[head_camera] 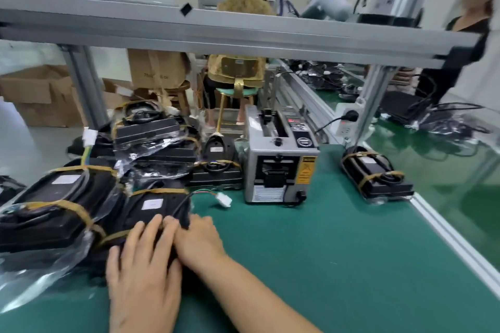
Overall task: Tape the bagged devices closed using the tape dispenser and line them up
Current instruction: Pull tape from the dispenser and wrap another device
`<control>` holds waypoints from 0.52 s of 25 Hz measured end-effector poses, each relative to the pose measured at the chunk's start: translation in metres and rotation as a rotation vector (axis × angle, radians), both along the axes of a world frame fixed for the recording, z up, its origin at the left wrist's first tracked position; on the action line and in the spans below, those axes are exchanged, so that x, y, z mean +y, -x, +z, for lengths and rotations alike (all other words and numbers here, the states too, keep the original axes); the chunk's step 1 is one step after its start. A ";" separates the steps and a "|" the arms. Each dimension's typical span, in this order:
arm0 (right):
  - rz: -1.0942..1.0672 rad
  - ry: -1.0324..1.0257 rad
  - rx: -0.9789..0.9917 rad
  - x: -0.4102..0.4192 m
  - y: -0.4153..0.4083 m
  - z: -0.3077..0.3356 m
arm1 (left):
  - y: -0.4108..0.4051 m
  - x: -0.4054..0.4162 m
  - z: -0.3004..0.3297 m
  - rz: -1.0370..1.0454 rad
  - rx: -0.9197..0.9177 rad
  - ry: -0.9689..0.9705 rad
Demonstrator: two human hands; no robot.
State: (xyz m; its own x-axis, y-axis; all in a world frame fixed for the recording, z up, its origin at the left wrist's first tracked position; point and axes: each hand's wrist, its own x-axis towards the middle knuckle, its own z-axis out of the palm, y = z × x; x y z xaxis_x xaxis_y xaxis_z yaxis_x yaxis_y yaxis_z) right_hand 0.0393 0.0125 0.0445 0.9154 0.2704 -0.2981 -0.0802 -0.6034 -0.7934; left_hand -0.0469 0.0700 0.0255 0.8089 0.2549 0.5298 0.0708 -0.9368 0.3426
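A bagged device (157,208), black with a white label and a brown band across it, is lying at the near left of the green mat (324,251), and its near end is pressed by both hands. The left hand (143,259) is laid flat on it with the fingers straight, and nothing is gripped; the right hand (198,238) is placed beside it, touching it, but it cannot be told whether its fingers are curled under the edge of the bag. A white connector (224,200) on thin wires is sticking out from the device toward the tape dispenser (280,167), which is standing behind, near but apart. More bagged devices (154,140) are heaped to the left, and one finished device (376,173) is placed alone at the right edge. The loose plastic can probably slip or wrinkle when one hand is lifted for tape, so the flap may be opened again. The connector wires can be caught under the tape, and the heap beside can be pushed over if the device is dragged
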 end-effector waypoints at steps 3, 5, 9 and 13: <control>0.034 -0.073 -0.087 -0.037 -0.003 0.000 | 0.001 0.001 -0.007 -0.020 0.114 -0.098; -0.019 -0.224 -0.190 -0.072 -0.001 -0.001 | 0.005 0.001 -0.011 -0.046 0.152 -0.164; -0.255 -0.370 -0.587 -0.158 0.003 -0.003 | 0.005 0.001 -0.014 -0.089 0.106 -0.242; -0.480 -0.158 -0.767 -0.250 -0.027 -0.001 | -0.002 0.003 -0.018 -0.114 0.029 -0.253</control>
State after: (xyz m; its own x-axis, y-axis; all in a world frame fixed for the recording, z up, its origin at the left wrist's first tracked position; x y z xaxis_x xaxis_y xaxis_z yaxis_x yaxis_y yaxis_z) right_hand 0.0659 -0.2380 0.0435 0.8719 -0.2041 0.4451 0.2880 -0.5214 -0.8032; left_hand -0.0449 0.0726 0.0074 0.8407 0.0239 0.5410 -0.0334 -0.9948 0.0960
